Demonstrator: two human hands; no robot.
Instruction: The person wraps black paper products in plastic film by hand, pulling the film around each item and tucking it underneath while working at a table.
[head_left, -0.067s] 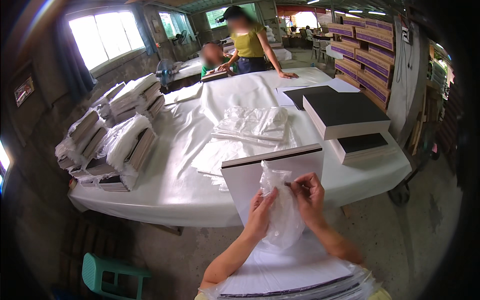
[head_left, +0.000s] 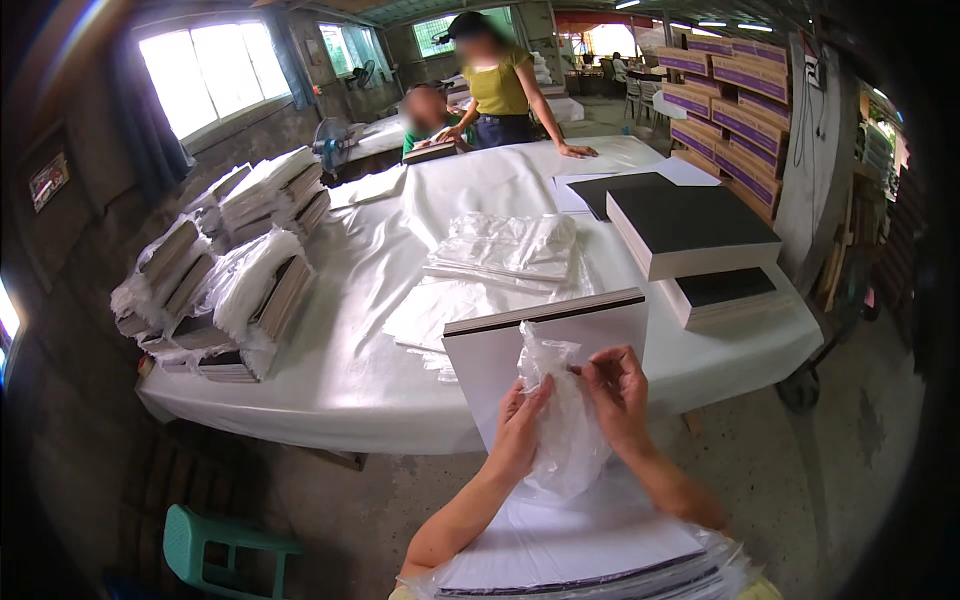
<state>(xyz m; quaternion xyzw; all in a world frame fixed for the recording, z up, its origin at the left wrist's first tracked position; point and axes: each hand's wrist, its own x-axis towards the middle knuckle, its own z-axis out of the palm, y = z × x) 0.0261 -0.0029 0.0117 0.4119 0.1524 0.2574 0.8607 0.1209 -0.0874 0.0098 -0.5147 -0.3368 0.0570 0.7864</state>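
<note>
Crumpled, translucent plastic film (head_left: 568, 450) is held in the bent fingers of the left hand (head_left: 520, 425), at the table's near edge. The right hand's (head_left: 618, 395) fingertips are drawn narrowly together beside it; whether anything is pinched cannot be told. Below, a white-topped flat stack (head_left: 580, 545) is wrapped in clear plastic at its near edge. At the left, dark-and-pale stacks of boards (head_left: 285, 300) are enclosed in clear plastic bags (head_left: 235, 285). At the far right, brown cardboard boxes with purple bands (head_left: 745, 125) are piled, their contents hidden.
</note>
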